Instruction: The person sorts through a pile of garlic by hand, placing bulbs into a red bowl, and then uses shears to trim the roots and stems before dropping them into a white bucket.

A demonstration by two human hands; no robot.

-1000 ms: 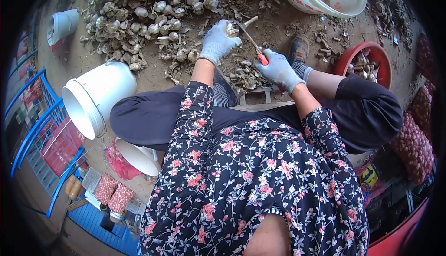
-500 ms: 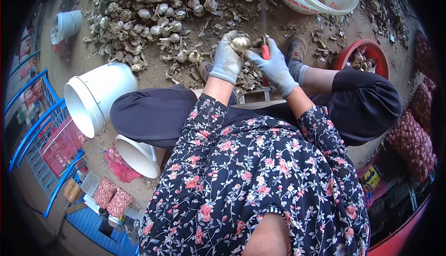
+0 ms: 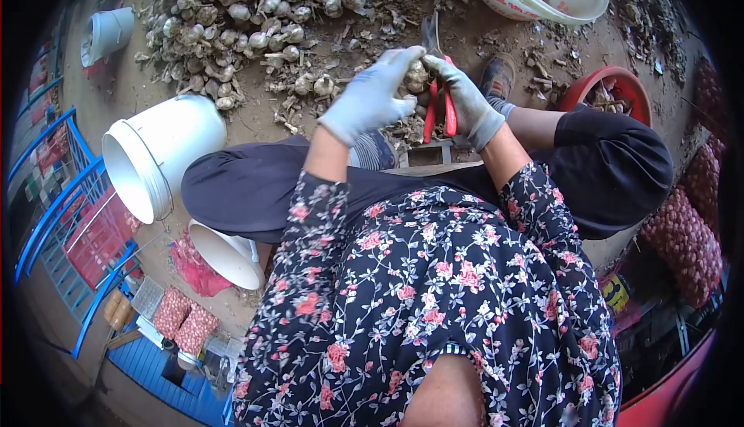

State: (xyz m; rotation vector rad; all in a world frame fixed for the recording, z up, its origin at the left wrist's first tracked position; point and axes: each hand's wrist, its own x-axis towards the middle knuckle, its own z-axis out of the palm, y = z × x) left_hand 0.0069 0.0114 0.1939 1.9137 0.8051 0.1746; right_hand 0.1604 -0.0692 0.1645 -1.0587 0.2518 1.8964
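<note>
A garlic bulb (image 3: 416, 78) sits between my two gloved hands, above the ground between my legs. My left hand (image 3: 373, 95) reaches across to it, fingers along its far side and thumb on the near side, partly hiding it. My right hand (image 3: 466, 103) grips red-handled pruning shears (image 3: 449, 111), and its fingertips meet the bulb. The shears' blades (image 3: 429, 33) point away from me, and the two handles stand apart. Beyond my hands lies a large heap of garlic bulbs (image 3: 260, 39) with stems.
A white tub (image 3: 504, 5) with some garlic stands at the far right, a red basin (image 3: 640, 98) of trimmings below it. On the left are a white bucket (image 3: 182, 136) lying on its side and another white container (image 3: 232, 260). Filled net sacks (image 3: 682, 245) rest at right.
My left hand has swung over the bulb and turned, fingers stretching right. The shears have tilted, with both handles now showing. The bulb has shifted slightly right.
</note>
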